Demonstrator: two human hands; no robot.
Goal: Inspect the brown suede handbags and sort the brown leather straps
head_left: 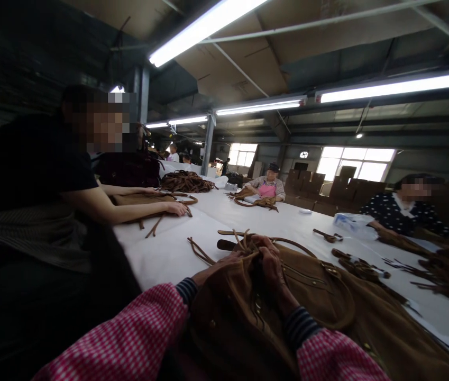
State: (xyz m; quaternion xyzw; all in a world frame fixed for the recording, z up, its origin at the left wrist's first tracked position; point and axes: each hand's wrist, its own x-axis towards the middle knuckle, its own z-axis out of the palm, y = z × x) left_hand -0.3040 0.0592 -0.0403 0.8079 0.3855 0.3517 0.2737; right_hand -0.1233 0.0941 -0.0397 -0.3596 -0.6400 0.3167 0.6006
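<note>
A brown bag point(234, 312) with leather trim and small metal fittings stands tilted in front of me at the table's edge. My left hand point(226, 261) reaches around its far side and closes on the upper edge; the bag hides part of the fingers. My right hand point(271, 259) is closed on the gathered top edge, its fingers bent inward close to the left hand. Thin brown straps point(244, 241) stick up between the two hands. Right beside them lies another brown bag point(307, 280) with a zip and a looped handle, flat on the table.
On the white table point(161, 254) are a heap of brown straps point(186, 181), loose strap pieces point(355, 264) and a plastic bag point(353, 225). At left, a co-worker's hand point(176, 208) rests on brown pieces. Other people sit at the far side and right.
</note>
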